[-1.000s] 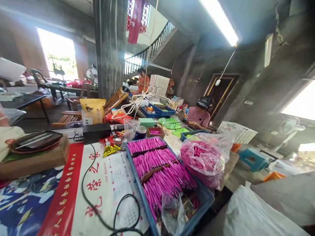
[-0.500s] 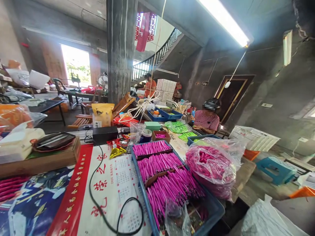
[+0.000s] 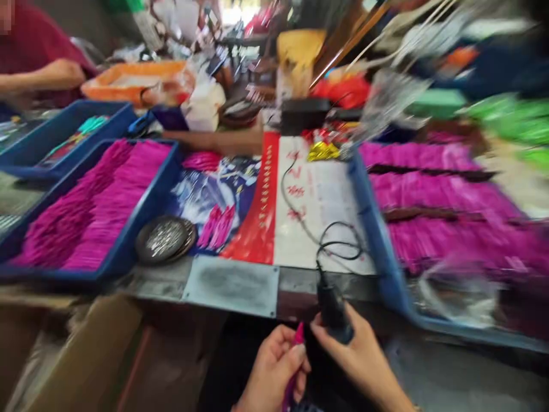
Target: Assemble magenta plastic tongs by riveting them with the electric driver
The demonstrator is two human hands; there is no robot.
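At the table's near edge, the left hand (image 3: 274, 366) pinches a slim pink stick (image 3: 295, 355) btwn thumb and curled fingers, its upper tip poking up beside the right hand (image 3: 360, 357), which wraps round a small black tool (image 3: 332, 312) w/ a cord (image 3: 330, 252) looping back across the table. Both hands sit low and close, nearly touching, palms turned inward, wrists coming up from the bottom of frame; the stick's lower end drops out of sight behind the left fingers. Step in hand looks like bringing stick tip to tool head; the next move probably calls for steady alignment of the two, tho motion blur hides whether they already meet. Just beyond lies a grey metal plate (image 3: 231, 283) on the table edge, then a red-and-white printed sheet (image 3: 300, 200) under the cord. Left of it a round dark tin (image 3: 165, 240) sits beside a few loose pink sticks, w/ a blue tray (image 3: 141, 217) heaped w/ pink sticks further left; another blue tray (image 3: 373, 229) of pink sticks fills the right side, badly blurred. Farther back, a black box (image 3: 304, 114), an orange tray (image 3: 137, 80), and at far left another person's arm (image 3: 43, 77) resting by a third blue tray.
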